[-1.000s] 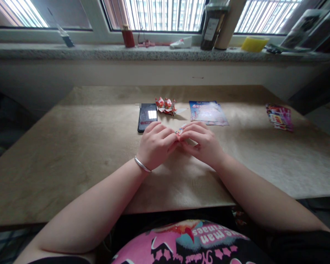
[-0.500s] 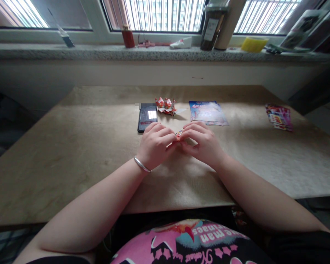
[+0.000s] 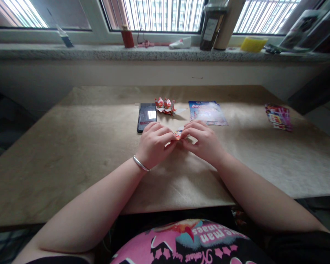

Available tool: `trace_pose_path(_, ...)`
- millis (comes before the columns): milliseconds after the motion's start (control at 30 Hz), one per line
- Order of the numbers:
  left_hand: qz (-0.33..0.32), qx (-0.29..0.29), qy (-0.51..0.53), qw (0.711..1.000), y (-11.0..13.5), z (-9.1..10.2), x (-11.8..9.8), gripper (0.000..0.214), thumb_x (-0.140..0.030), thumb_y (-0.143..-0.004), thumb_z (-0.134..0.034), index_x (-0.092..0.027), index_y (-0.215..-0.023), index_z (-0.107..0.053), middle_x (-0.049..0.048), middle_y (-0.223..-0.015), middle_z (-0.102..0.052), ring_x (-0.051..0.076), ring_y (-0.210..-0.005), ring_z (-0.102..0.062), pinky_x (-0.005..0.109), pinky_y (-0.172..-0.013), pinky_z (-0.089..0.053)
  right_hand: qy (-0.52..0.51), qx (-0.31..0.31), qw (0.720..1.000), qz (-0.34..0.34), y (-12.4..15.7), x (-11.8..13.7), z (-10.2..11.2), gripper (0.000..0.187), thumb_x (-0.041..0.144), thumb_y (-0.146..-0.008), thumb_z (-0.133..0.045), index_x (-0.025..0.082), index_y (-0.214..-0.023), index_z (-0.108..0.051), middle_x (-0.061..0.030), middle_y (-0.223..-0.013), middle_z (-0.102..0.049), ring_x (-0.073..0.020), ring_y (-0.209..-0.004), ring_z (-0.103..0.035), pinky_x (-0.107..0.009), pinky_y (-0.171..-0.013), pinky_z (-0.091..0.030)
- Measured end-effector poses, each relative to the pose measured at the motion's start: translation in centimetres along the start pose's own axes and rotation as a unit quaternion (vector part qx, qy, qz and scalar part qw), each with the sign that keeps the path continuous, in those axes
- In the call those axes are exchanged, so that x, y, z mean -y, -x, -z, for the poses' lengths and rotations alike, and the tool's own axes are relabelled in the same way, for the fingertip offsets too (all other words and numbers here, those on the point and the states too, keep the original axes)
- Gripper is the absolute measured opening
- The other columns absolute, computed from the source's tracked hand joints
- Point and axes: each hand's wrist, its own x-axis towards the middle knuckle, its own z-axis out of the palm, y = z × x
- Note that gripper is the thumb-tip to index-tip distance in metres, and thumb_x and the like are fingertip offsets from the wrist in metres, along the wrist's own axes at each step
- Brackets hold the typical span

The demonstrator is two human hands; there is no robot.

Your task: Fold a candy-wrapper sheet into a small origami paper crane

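Observation:
My left hand and my right hand meet at the middle of the wooden table. Both pinch a small piece of folded coloured paper, most of it hidden by my fingers. A silver bangle circles my left wrist. Just beyond my hands lie a dark phone with a lit screen and a finished folded paper figure in red and white.
A stack of printed blue-and-pink sheets lies right of the figure. More colourful sheets sit near the table's right edge. The stone windowsill behind holds a red cup, a dark jar, a yellow bowl and other items.
My fingers have shifted slightly on the folded paper, and a bit more of it shows between my fingertips. Nothing else on the table has moved.

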Motion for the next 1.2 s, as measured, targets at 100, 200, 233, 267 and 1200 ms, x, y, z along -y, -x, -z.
trace_pose_path(100,0.0,0.004,0.004,1.0,0.0,0.0,0.0,0.016,-0.026,-0.085,-0.055,-0.023,-0.073,-0.065,-0.0025,-0.076,-0.068,0.014,-0.073,-0.054,0.033,-0.083,-0.041,0.0,0.002,1.0,0.0,0.0,0.0,0.0,0.008,0.016,-0.074,-0.06,0.023,-0.077,-0.063,-0.0026,-0.085,-0.066,-0.0195,-0.09,-0.057,-0.036,-0.085,-0.047)
trace_pose_path(200,0.006,0.004,0.005,1.0,0.1,-0.1,0.1,0.016,-0.026,-0.085,-0.055,-0.023,-0.073,-0.065,-0.0022,-0.076,-0.068,0.014,-0.074,-0.055,0.034,-0.083,-0.041,0.005,-0.004,1.0,-0.007,0.0,-0.1,0.0,0.008,0.017,-0.075,-0.061,0.023,-0.078,-0.064,-0.0031,-0.087,-0.066,-0.0198,-0.09,-0.057,-0.036,-0.085,-0.048)
trace_pose_path(233,0.008,0.002,0.006,1.0,0.1,-0.2,0.1,0.016,-0.026,-0.085,-0.055,-0.023,-0.073,-0.065,-0.0021,-0.076,-0.068,0.015,-0.074,-0.055,0.034,-0.083,-0.041,0.008,-0.007,1.0,-0.008,0.0,-0.1,0.0,0.008,0.017,-0.075,-0.061,0.023,-0.078,-0.064,-0.0033,-0.087,-0.066,-0.0198,-0.09,-0.057,-0.035,-0.084,-0.048)
trace_pose_path(267,0.01,0.0,0.007,1.0,0.1,-0.2,0.1,0.016,-0.026,-0.085,-0.055,-0.023,-0.073,-0.065,-0.0021,-0.076,-0.068,0.015,-0.074,-0.055,0.034,-0.083,-0.041,0.012,-0.008,1.0,-0.009,0.0,-0.2,0.0,0.008,0.017,-0.076,-0.061,0.023,-0.078,-0.065,-0.0034,-0.087,-0.066,-0.0197,-0.09,-0.057,-0.035,-0.083,-0.048)
trace_pose_path(1200,0.034,-0.011,0.018,0.999,0.2,-0.3,0.6,0.018,-0.029,-0.085,-0.056,-0.021,-0.071,-0.064,0.0001,-0.075,-0.066,0.015,-0.072,-0.053,0.033,-0.078,-0.041,0.062,-0.033,0.997,-0.023,0.1,-1.1,0.1,0.006,0.016,-0.075,-0.059,0.022,-0.074,-0.061,-0.004,-0.081,-0.064,-0.0205,-0.084,-0.057,-0.036,-0.079,-0.047)
